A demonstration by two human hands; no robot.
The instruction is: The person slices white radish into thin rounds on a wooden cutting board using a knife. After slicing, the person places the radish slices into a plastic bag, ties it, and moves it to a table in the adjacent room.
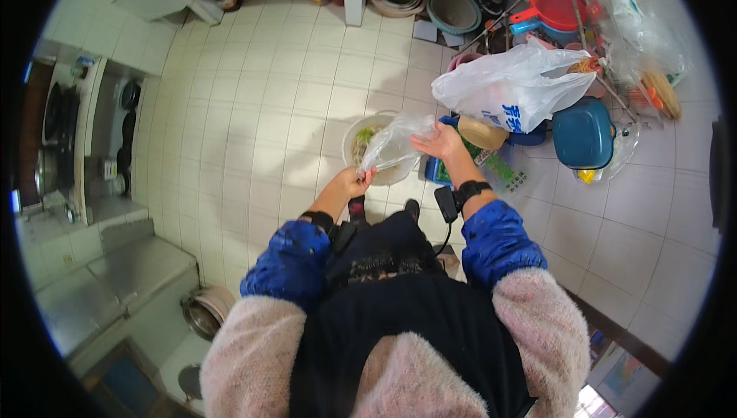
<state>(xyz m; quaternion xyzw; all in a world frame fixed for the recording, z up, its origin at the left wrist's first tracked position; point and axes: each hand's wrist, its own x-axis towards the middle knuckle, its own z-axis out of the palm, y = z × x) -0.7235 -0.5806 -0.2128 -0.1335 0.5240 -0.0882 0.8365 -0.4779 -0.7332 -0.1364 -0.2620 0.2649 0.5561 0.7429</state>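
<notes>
A clear plastic bag (397, 140) is stretched between my hands, above a round white bin (347, 150) on the tiled floor. My left hand (358, 182) grips the bag's lower left end with closed fingers. At the bag's right end, my right hand (439, 140) has its fingers spread against the film; whether they pinch it is hard to tell. Green and pale scraps (363, 140) lie inside the bin, partly hidden by the bag. Just right of the bin stands a blue crate (432, 170), partly behind my right forearm.
A metal rack (578, 15) at the right holds a red strainer (555, 6) and a hanging white plastic bag (512, 81). A blue lidded container (583, 133) is below it. Basins (454, 10) stand at the back; counters (115, 285) line the left.
</notes>
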